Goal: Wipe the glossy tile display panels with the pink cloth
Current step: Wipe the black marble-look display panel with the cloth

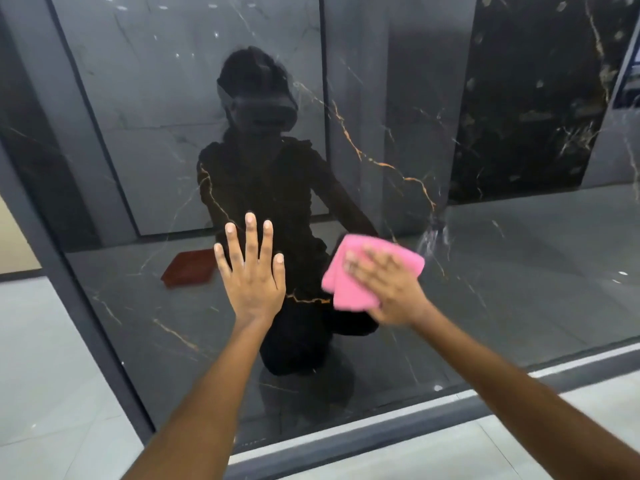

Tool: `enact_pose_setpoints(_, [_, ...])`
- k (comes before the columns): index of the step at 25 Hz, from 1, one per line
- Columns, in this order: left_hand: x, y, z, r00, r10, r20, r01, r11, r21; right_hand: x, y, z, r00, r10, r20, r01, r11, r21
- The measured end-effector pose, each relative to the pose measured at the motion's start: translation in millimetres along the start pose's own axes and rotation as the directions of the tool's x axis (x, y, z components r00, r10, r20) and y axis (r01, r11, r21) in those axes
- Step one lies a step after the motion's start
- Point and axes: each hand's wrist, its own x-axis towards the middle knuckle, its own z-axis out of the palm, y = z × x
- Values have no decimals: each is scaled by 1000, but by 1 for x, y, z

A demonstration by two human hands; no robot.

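A glossy black marble tile panel with gold veins fills most of the head view. My left hand lies flat against it, fingers straight and spread. To the right, my right hand presses the folded pink cloth against the panel with flat fingers; the hand is blurred by motion. The cloth's upper and left parts stick out from under the hand. A wet smear shows on the panel just right of the cloth.
The panel sits in a dark frame with a grey base rail along the bottom. Light floor tiles lie left and below. The panel reflects a crouching person and a red tray.
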Motion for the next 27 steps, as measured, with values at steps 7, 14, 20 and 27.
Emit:
enact_pose_setpoints(7, [-1,0,1,1000,-14,17,14,1000,21,60,67,-47,997,-22,-71,23,1000,10])
enact_pose_setpoints(14, [4,3,-4,1000,-18,14,17,1000,14,-77,-38,23,948,318,32,-319,945,66])
enact_pose_setpoints(20, [-79,29,10,986,-100,137,125,976,-180,9,-30,0,821,537,-194,-483,834,265])
enact_pose_setpoints(27, [-114,21,45,999,-32,2,32,999,-10,-138,-111,75,975,-26,221,38,998,-53])
